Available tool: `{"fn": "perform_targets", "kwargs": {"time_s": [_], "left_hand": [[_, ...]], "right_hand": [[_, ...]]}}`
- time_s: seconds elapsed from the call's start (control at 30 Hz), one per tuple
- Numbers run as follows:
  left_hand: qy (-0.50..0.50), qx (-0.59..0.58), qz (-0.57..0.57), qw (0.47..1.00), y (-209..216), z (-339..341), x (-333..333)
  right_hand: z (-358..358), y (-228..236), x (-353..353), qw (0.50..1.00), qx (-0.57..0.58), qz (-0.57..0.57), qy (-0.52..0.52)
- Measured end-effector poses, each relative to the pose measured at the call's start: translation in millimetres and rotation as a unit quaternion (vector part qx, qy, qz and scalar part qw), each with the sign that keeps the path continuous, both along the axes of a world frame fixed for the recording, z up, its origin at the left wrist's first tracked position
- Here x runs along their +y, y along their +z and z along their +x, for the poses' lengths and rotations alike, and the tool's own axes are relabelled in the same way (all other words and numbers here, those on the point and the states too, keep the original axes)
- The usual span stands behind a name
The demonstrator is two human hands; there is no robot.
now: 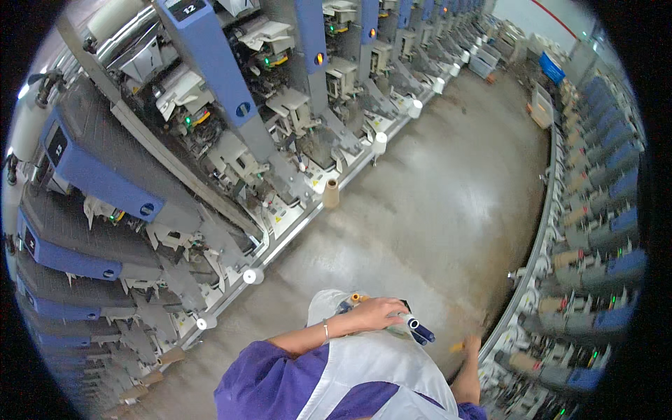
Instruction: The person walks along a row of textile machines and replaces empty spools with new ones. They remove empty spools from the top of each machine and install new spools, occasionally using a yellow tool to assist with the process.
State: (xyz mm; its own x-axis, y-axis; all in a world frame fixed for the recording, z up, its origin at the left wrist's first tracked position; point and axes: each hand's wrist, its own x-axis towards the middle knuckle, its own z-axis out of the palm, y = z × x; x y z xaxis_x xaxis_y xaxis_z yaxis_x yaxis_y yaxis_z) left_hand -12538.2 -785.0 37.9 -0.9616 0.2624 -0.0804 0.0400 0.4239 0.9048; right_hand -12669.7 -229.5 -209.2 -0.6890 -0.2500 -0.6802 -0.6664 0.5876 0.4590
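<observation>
My left hand (381,313) is bent across the front of my white apron (353,353), its fingers curled over a bundle at waist height. Beside its fingertips stick out a white-ended tube (413,323) and dark blue bobbin tubes (424,334). Yellow-orange tube ends (356,298) show on the far side of the wrist. What lies under the palm is hidden. Low at the right, my right hand (472,347) hangs beside the right machine row, closed on a small yellow tube (457,347); blur hides its details.
A long row of blue-and-grey winding machines (224,70) runs along the left, its front rail (294,227) carrying white cones and a brown cone (331,194). Another machine row (595,238) curves along the right. Crates (483,64) and a blue bin (551,68) stand far down the aisle floor (441,196).
</observation>
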Motion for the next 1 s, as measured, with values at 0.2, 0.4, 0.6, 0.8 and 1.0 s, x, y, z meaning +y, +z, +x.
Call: {"fn": "perform_targets", "kwargs": {"time_s": [0.2, 0.4, 0.6, 0.8, 1.0], "left_hand": [[0.183, -0.149, 0.030, 0.971, -10.5, -140.4, -28.3], [0.278, -0.040, 0.034, 0.959, -6.8, -245.6, -14.4], [0.424, -0.007, -0.022, 0.906, 6.4, -277.4, -55.5], [0.545, -0.096, 0.046, 0.832, -7.5, -286.3, -92.9], [0.712, -0.132, 0.097, 0.683, -15.3, -274.3, -86.1]], "right_hand": [[-167.5, -2.0, 131.3, 0.969, 0.017, -0.119, -0.216], [-535.6, 54.3, -214.5, 0.705, -0.043, -0.618, -0.345], [-604.3, 147.0, -623.2, 0.695, -0.232, -0.669, -0.128], [-640.6, 150.5, -833.4, 0.679, -0.217, -0.701, -0.022], [-693.7, 106.5, -973.2, 0.695, -0.202, -0.690, 0.004]]}}
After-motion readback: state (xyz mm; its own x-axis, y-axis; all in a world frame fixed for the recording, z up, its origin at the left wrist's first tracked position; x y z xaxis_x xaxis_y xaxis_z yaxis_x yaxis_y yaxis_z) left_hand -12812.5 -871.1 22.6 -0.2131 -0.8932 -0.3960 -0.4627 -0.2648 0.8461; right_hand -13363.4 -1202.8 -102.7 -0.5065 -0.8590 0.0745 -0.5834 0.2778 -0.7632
